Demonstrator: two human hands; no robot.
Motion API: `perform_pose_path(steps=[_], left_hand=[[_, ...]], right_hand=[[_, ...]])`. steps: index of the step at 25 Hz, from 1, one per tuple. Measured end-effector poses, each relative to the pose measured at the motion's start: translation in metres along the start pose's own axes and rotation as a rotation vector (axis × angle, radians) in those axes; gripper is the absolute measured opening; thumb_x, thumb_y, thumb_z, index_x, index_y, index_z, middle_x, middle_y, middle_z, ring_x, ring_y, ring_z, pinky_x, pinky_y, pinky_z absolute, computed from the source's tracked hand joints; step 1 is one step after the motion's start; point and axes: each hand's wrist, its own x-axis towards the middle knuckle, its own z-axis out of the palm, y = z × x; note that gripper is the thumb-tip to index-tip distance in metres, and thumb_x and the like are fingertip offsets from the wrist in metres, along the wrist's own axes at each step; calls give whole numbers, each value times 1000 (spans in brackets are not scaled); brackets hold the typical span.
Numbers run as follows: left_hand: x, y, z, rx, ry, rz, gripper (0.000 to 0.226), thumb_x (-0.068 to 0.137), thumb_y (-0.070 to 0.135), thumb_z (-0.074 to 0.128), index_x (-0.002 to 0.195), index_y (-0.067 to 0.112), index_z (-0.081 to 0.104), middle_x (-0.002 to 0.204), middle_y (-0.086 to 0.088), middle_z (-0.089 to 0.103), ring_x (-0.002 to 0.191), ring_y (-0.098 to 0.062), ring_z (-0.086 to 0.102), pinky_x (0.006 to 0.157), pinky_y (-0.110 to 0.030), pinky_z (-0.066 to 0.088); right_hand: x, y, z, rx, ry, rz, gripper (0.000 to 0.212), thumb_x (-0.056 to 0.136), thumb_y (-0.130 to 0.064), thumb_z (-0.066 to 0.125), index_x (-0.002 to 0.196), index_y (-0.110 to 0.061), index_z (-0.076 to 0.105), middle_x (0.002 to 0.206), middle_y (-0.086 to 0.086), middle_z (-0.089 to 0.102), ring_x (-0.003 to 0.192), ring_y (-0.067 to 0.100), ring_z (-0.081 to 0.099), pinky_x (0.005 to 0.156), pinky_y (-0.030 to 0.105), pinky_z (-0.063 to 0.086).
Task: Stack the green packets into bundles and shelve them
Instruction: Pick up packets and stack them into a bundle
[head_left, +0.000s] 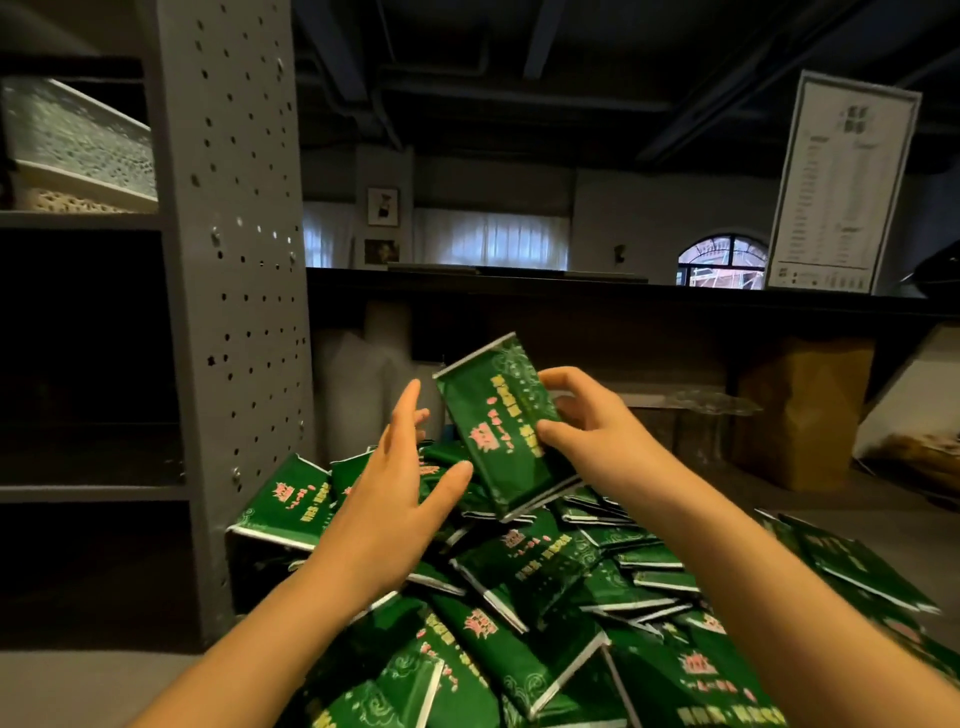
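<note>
A large loose heap of green packets (545, 597) with pink and yellow print lies in front of me. My right hand (592, 415) grips a small stack of these packets (498, 426), tilted, lifted above the heap, thumb on its front face and fingers round its right edge. My left hand (400, 483) hovers just left of the stack with fingers straight and spread, holding nothing. One packet (283, 506) leans against the shelf post at the heap's left edge.
A grey perforated shelf post (234, 260) stands at the left with dark shelves (88, 488) beside it. A dark counter (571, 291) runs across behind the heap. A brown paper bag (800, 410) sits at the right, and a white sign (841, 187) stands on the counter.
</note>
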Motion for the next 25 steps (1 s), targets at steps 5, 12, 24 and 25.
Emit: perform_pose_path(steps=[5,12,24,25], left_hand=[[-6,-8,-4,-390,262,-121,77,90,33,51,148,33,0,127,22,42,112,17,46,96,-14,38],[6,-27,-17,-359,388,-83,67,89,4,57,137,34,22,128,-9,52,105,-19,59,90,-36,50],[7,-36,-32,-429,427,-157,65,88,6,60,140,32,30,128,0,51,111,-8,55,95,-31,48],[7,-35,-30,-439,405,-166,68,88,6,60,141,32,27,135,-3,48,120,-17,50,102,-39,44]], right_hand=[[9,0,59,7,4,-11,32,86,0,59,113,-16,55,108,18,62,97,34,64,88,46,53],[26,9,77,-266,75,-56,21,89,-13,56,108,-17,63,93,-4,62,85,18,62,84,38,52],[47,34,51,-846,-250,238,61,95,-46,46,143,-10,36,143,13,43,129,31,43,106,39,38],[42,33,51,-874,-266,236,64,94,-49,46,145,-12,33,143,13,41,130,32,40,106,40,37]])
